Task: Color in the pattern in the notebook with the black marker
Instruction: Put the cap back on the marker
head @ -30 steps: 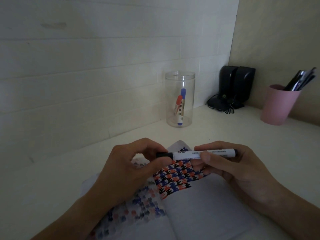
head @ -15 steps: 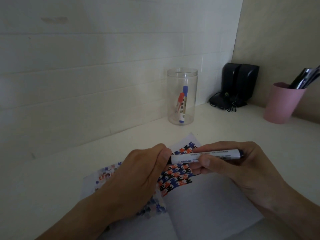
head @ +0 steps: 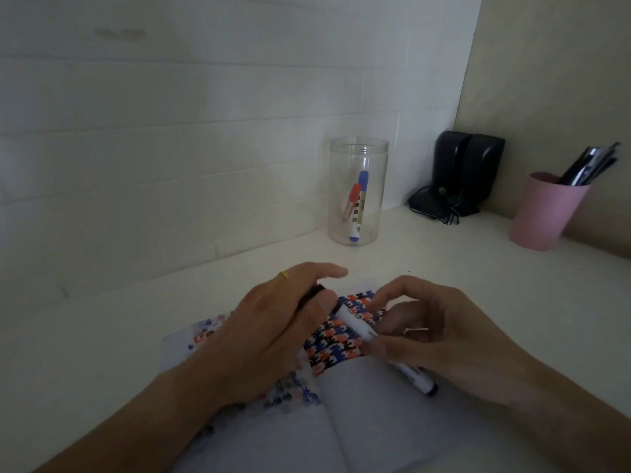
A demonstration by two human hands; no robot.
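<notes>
A white surface (head: 102, 336) is observed, bounded at the rear by a white panelled wall. At the left, the left hand (head: 269, 322) is seen closed around a black cap (head: 309, 297), which is largely hidden between thumb and fingers; a thin yellow band is noted on one finger. Beneath both hands an open notebook (head: 392, 421) lies flat on the surface, its right page bearing a pattern (head: 331, 346) of interlocking shapes filled in black, blue and orange, with fainter show-through colour visible on the left page. The black marker (head: 362, 331) is held over this pattern, its white barrel slanting from the left hand's thumb down toward the right, with the black rear end (head: 428, 389) projecting below the right hand. The writing tip is concealed by the left hand; whether the cap is seated or parted cannot be told. The right hand (head: 440, 339) is closed on the barrel at mid-length. Further back, a clear plastic jar (head: 358, 192) stands upright near the wall, containing a red-capped marker (head: 351, 203) and a blue-capped marker (head: 361, 206). To its right, black speakers (head: 467, 169) with cabling stand in the corner. At the far right, a pink cup (head: 543, 213) holding dark pens is recorded.
</notes>
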